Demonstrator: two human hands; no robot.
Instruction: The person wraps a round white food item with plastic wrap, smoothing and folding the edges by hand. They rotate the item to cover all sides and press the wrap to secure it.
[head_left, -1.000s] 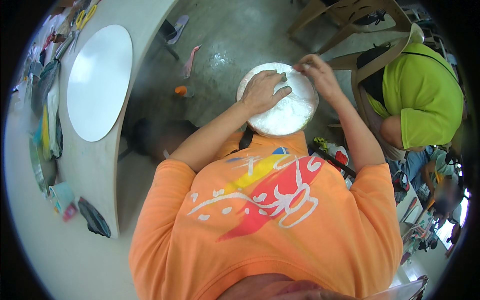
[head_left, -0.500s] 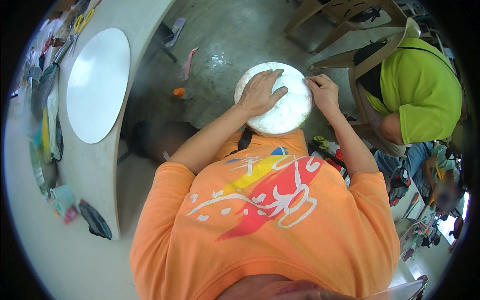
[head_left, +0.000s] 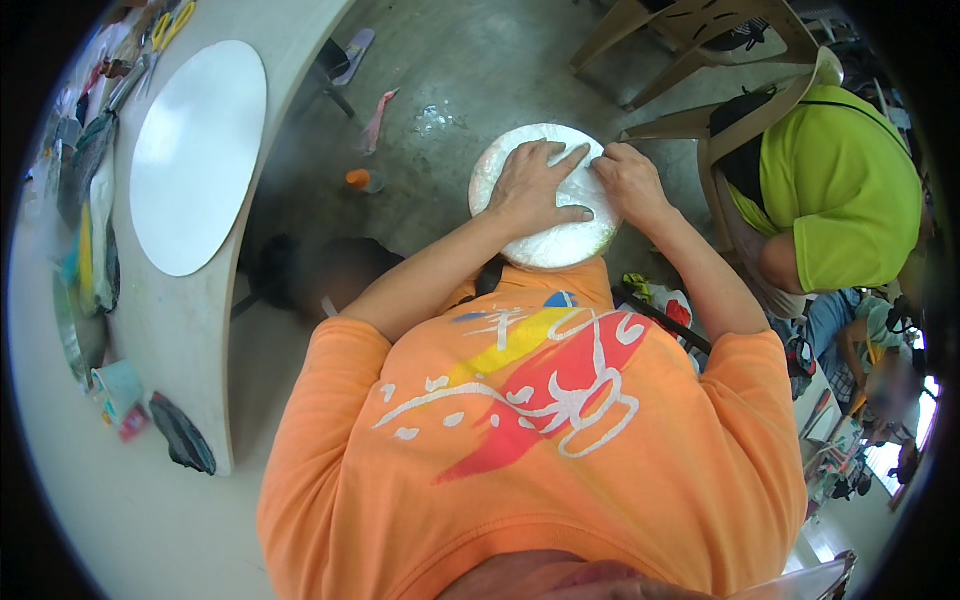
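Note:
A round, shiny white disc [head_left: 548, 246] with a pearly, uneven surface rests on my lap. My left hand [head_left: 527, 193] lies on its left half with the fingers and thumb spread, pressing on the surface. At the disc's upper right edge, my right hand [head_left: 632, 187] is closed in a pinch, its fingertips over the surface. Whatever sits between those fingertips is too small or hidden to make out.
To the left is a pale table [head_left: 215, 330] bearing a large white oval board [head_left: 200, 160], yellow-handled scissors [head_left: 172, 27] and a dark pouch [head_left: 182, 434]. An orange-capped bottle [head_left: 364, 181] lies on the floor. At right, a person in lime green [head_left: 850, 190] sits on a brown chair [head_left: 712, 150].
My right hand has moved left, from the disc's right edge further in over its upper right. The left hand's fingers are spread wider, and its thumb sits lower.

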